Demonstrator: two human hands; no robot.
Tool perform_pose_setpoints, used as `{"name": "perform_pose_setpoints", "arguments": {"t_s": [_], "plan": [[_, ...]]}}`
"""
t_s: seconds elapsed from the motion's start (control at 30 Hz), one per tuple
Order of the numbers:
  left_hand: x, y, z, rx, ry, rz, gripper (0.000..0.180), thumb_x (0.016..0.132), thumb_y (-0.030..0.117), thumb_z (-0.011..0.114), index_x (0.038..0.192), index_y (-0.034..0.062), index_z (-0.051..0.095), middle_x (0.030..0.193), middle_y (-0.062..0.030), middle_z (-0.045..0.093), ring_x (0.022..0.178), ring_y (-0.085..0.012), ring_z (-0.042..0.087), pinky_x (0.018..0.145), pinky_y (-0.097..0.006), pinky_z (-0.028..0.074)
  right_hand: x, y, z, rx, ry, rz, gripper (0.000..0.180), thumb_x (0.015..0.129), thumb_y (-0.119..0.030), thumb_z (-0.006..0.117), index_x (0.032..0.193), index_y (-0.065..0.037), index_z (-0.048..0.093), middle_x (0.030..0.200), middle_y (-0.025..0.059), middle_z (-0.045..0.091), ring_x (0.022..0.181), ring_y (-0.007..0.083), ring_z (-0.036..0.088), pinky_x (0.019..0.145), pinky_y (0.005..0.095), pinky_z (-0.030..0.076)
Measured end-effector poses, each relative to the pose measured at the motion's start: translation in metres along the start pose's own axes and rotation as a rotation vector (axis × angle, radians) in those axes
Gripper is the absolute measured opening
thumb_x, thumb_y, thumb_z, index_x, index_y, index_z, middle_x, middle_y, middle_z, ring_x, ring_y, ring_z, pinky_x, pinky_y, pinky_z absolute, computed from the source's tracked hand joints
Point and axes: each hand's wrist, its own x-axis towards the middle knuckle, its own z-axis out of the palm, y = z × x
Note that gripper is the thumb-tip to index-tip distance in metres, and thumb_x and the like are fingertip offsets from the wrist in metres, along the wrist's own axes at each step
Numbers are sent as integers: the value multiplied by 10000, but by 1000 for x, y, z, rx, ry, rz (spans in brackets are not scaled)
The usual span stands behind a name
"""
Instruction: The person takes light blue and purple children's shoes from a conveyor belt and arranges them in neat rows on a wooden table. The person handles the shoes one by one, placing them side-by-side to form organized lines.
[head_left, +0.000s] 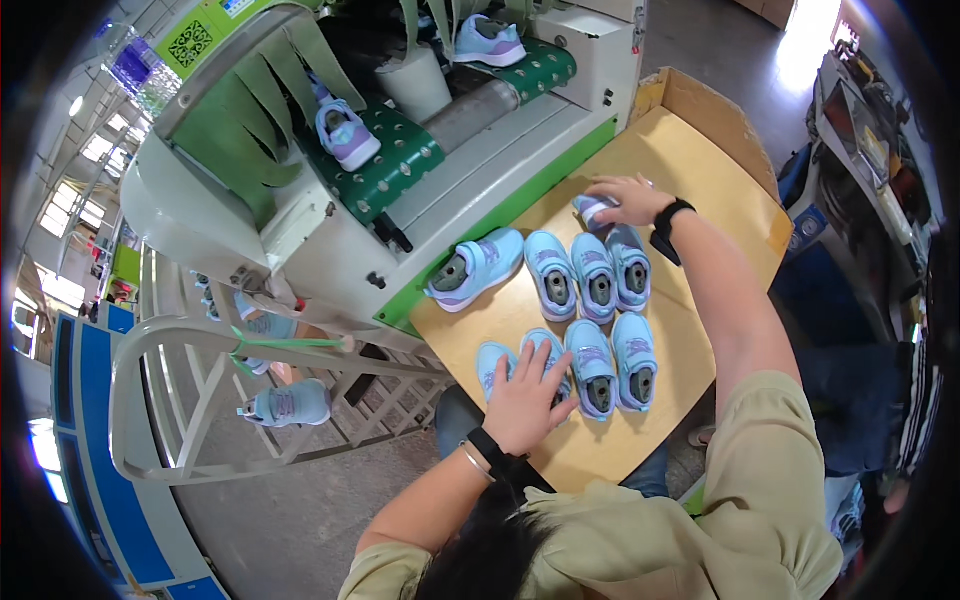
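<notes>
Several light-blue sneakers with lilac trim stand on a wooden tabletop in two rows. My left hand lies over a pair in the near row, its fingers spread across the left sneaker and the one beside it, partly covering both. Beyond the far row, my right hand is closed around a sneaker, which it partly hides. To the right of my left hand is an uncovered near-row sneaker. One sneaker sits angled at the table's left side.
A machine with a green conveyor belt and hanging flaps borders the table. Sneakers rest on the belt, including one near its end. A metal rack at left holds more sneakers. Cardboard edges the far right.
</notes>
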Motion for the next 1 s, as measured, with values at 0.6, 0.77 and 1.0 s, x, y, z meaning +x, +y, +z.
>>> {"name": "perform_pose_setpoints", "arguments": {"t_s": [0.6, 0.77, 1.0], "plan": [[3, 3, -1, 53, -16, 23, 671, 932, 495, 650, 1484, 156, 476, 1525, -191, 461, 1425, -390, 421, 1120, -609, 298, -247, 14, 78, 787, 661, 274, 925, 821, -162, 817, 1555, -102, 258, 1588, 214, 287, 1472, 339, 347, 1133, 475, 394], [3, 3, -5, 27, -62, 6, 697, 931, 488, 657, 1500, 140, 454, 1536, -198, 446, 1439, -393, 400, 1133, -607, 278, -215, 6, 77, 830, 742, 510, 952, 845, -136, 804, 1581, -19, 211, 1478, 226, 464, 1319, 289, 539, 1093, 365, 447], [18, -5, -21, -546, 19, -94, 796, 1002, 576, 539, 1609, 128, 284, 1641, -189, 297, 1520, -348, 295, 1184, -587, 247, -187, -65, 37, 1370, 875, 335, 852, 829, -170, 826, 1506, 54, 360, 1358, 166, 589, 1222, 236, 603, 1032, 337, 490]]}}
